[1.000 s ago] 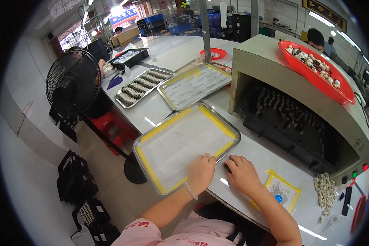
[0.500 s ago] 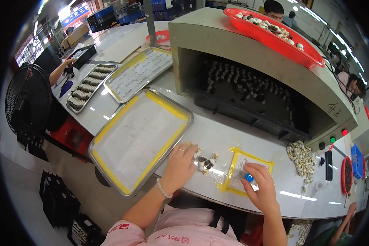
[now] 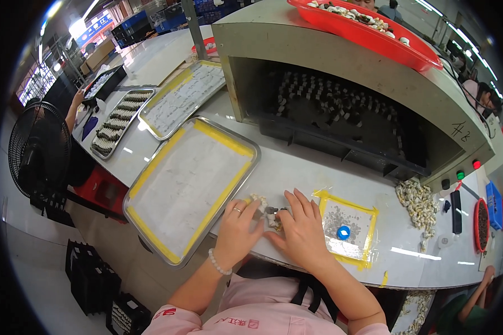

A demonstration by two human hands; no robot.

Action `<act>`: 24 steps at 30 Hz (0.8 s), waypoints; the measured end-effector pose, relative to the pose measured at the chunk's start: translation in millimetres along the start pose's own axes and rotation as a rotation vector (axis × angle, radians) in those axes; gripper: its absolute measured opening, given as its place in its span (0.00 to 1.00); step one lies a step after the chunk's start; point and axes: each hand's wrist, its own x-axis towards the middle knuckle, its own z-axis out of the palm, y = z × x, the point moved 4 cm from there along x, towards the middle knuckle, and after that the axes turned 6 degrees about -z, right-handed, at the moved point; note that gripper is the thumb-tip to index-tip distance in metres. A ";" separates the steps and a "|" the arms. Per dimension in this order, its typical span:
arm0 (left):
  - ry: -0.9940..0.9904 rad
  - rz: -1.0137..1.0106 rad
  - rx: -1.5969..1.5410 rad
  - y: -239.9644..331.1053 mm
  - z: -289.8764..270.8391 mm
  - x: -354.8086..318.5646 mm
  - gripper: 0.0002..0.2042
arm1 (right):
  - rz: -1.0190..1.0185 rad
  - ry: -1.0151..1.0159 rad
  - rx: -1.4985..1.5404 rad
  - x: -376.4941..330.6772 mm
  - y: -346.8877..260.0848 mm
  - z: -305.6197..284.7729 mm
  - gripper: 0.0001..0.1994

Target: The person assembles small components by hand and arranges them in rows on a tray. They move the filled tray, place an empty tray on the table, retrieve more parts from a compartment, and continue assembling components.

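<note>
My left hand (image 3: 237, 229) and my right hand (image 3: 302, 229) rest side by side on the white table, fingers gathered around a small cluster of pale and dark little parts (image 3: 267, 211) between them. Whether either hand actually grips a part is hidden by the fingers. Just left of my left hand lies an empty metal tray with yellow-taped edges (image 3: 151, 167). Right of my right hand a yellow-taped square (image 3: 369, 211) marks the table, holding scattered tiny pieces and a blue cap (image 3: 343, 232).
A grey machine housing (image 3: 318, 50) with rows of parts inside stands behind, a red tray (image 3: 397, 42) on top. More trays (image 3: 179, 100) (image 3: 114, 120) lie far left. A pile of pale parts (image 3: 416, 201) sits right. A black fan (image 3: 36, 151) stands left. Other people's hands show at the edges.
My view has swung right. My left hand moved off the tray's edge to the small parts. My right hand came back from the yellow square to join it.
</note>
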 end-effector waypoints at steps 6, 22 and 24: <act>-0.028 -0.009 -0.044 -8.4 -6.3 -4.4 0.17 | -0.053 -0.107 -0.018 -7.7 1.2 2.8 0.10; -0.294 -0.018 -0.239 0.7 -9.8 -11.1 0.31 | -0.093 -0.011 0.053 1.3 20.6 -15.6 0.12; -0.305 -0.026 -0.173 2.1 -7.7 -12.1 0.33 | -0.062 -0.029 0.037 3.9 27.6 -21.7 0.13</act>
